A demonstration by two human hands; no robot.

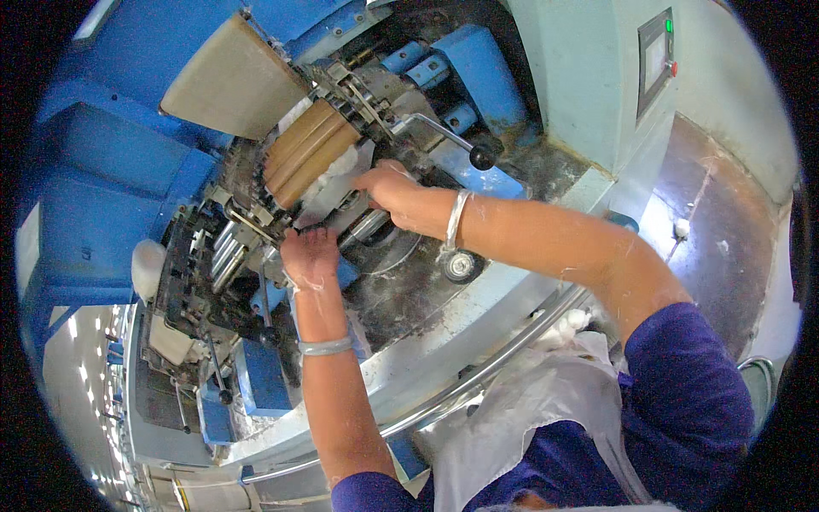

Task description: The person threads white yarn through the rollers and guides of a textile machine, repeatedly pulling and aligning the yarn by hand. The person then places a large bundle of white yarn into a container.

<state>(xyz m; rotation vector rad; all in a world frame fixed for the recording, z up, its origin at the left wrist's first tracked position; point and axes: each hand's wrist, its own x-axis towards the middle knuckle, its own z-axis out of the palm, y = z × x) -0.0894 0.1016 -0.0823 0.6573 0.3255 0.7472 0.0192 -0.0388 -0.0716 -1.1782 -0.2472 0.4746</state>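
At the centre of the blue textile machine (111,162): both hands work at the roller section.

The left hand (310,254) is curled, knuckles up, against the metal parts just below the tan ribbed rollers (309,152); whether it grips anything cannot be told. The right hand (388,185) lies to the right and slightly farther away, fingers bent down onto the white fibre web (337,175) beside the rollers; its grasp cannot be told either. The hands are near but apart. A silver lever with a black knob (482,157) projects right of the right hand.
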